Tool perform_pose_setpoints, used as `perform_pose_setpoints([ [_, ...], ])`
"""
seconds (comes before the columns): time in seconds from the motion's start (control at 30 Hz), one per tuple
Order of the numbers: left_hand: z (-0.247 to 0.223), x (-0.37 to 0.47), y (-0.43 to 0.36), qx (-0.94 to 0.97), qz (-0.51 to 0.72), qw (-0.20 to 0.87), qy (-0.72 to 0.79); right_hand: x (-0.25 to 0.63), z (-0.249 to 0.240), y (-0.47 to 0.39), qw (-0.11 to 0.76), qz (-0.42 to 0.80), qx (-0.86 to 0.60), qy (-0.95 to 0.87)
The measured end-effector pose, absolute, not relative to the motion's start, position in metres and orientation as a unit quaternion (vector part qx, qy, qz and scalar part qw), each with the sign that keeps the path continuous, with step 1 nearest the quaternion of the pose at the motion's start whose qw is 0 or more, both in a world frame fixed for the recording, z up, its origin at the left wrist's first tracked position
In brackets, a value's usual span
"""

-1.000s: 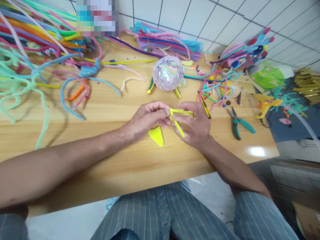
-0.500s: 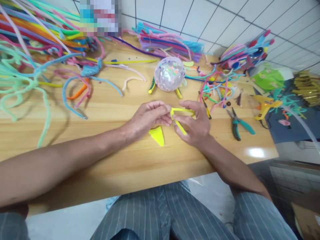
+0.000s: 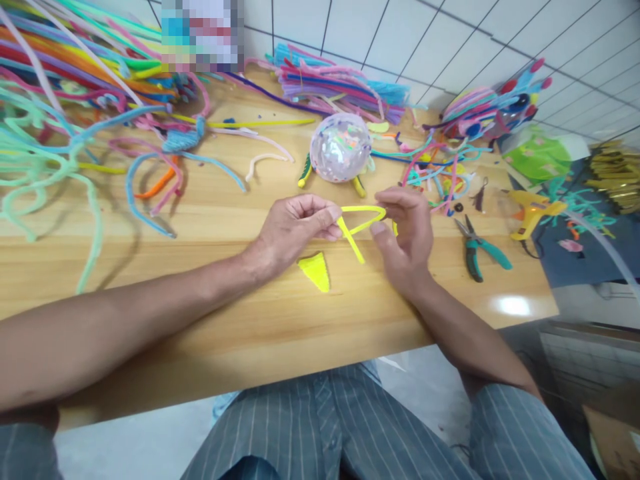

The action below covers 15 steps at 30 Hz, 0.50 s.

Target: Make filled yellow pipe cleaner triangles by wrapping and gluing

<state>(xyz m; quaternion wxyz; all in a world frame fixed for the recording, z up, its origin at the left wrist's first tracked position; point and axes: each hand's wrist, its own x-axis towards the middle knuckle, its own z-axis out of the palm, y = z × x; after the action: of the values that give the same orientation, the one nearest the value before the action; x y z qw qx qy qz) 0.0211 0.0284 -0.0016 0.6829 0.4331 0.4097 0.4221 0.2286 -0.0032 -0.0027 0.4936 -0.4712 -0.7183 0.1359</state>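
Note:
My left hand [image 3: 307, 230] pinches a bright yellow pipe cleaner [image 3: 367, 209] between thumb and fingers. The pipe cleaner is bent into a narrow loop, and one straight end slants down toward the table. My right hand [image 3: 405, 240] is curved at the loop's far end, its thumb and fingers apart. A bit of yellow shows behind the right thumb; whether the fingers touch it is hidden. Below my left hand, a flat yellow wedge-shaped piece [image 3: 315, 272] lies on the wooden table [image 3: 250, 347]. Beyond both hands stands a clear speckled ball [image 3: 341, 148] with yellow-and-green legs.
Teal-handled pliers [image 3: 480, 252] and a yellow glue gun [image 3: 534, 212] lie to the right. Loose pipe cleaners [image 3: 85, 140] crowd the left, with a pink, blue and purple bundle [image 3: 340, 83] at the back. Cut scraps [image 3: 440, 177] lie right of the ball.
My right hand has shifted right and its fingers have spread from the pipe cleaner. More of the bent loop shows between the hands. My left hand keeps its pinch.

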Motion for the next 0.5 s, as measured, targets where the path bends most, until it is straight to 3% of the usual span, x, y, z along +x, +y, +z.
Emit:
perform_pose_setpoints([
  [0.1, -0.001, 0.021, 0.028, 0.446, 0.431, 0.666, 0.414, 0.225, 0.000, -0.004, 0.455, 0.319, -0.525, -0.645],
  [0.2, -0.002, 0.021, 0.026, 0.450, 0.444, 0.659, 0.407, 0.219, 0.001, -0.004, 0.420, 0.425, -0.522, -0.608],
  [0.5, -0.001, 0.023, 0.023, 0.419, 0.431, 0.700, 0.386, 0.212, 0.002, -0.004, 0.427, 0.434, -0.548, -0.574],
])
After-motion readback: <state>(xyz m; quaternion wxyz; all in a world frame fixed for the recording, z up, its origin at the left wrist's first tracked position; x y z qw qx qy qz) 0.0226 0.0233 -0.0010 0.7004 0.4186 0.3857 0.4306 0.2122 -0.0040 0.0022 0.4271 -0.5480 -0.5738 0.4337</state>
